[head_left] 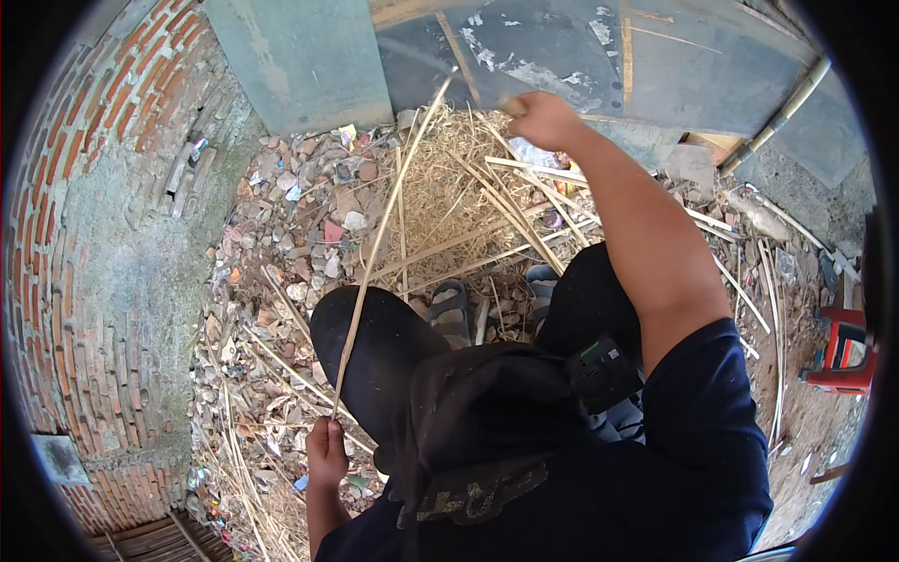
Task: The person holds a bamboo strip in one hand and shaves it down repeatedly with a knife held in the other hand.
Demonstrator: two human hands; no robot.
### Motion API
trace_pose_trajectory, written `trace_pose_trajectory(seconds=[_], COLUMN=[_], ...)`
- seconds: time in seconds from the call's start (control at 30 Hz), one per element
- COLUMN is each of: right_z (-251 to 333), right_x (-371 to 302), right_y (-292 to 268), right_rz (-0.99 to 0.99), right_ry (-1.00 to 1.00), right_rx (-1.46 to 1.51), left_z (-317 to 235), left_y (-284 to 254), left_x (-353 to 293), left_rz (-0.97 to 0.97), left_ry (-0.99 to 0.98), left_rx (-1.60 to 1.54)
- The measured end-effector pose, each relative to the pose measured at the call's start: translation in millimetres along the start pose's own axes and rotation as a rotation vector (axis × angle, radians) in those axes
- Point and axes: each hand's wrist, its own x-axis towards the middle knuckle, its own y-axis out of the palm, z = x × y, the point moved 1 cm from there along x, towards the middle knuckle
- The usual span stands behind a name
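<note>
My left hand (pixel 327 454) is low on the left, its fingers closed round the near end of a long, thin bamboo strip (pixel 376 234). The strip slants up and away past my left knee, its far tip raised in front of the dark panels. Farther out on the right, my right hand (pixel 546 122) is closed on a short wooden handle (pixel 513 107), apart from the strip. Whatever extends from that handle is too blurred to make out.
Pale shavings (pixel 449 187) and loose bamboo strips (pixel 510 211) lie beyond my sandalled feet (pixel 450 309). Rubble (pixel 300 197) covers the ground beside a brick wall (pixel 84 281) on the left. Dark panels (pixel 543 56) stand ahead; a red plastic stool (pixel 838 351) is at right.
</note>
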Motion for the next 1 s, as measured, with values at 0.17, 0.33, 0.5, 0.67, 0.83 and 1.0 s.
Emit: trace_pose_trajectory(seconds=[0.17,0.33,0.5,0.67,0.83,1.0], right_z=[-28.2,-59.7,-58.9,-50.3,-50.9,-66.5], right_x=[-6.1,-2.9,-0.2,-1.4,-4.4,-4.1], right_y=[-15.4,-11.1,-11.4,-13.0,-13.1,-14.9], right_rz=[-0.007,-0.077,-0.026,0.002,-0.007,-0.011], right_ry=[0.228,0.228,0.249,0.246,0.250,0.283], right_rx=[0.192,0.041,0.002,0.009,-0.043,0.008], left_z=[17.7,59.5,70.6,91.2,111.6,144.4], left_y=[-8.1,-12.6,2.4,15.0,15.0,25.5], left_x=[2.8,28.1,38.2,50.0,53.2,32.4], left_rz=[-0.136,-0.345,-0.363,-0.280,-0.330,-0.379], left_ry=[-0.060,-0.034,-0.067,-0.196,-0.184,-0.288], left_rx=[-0.155,0.026,0.238,0.212,0.125,0.167])
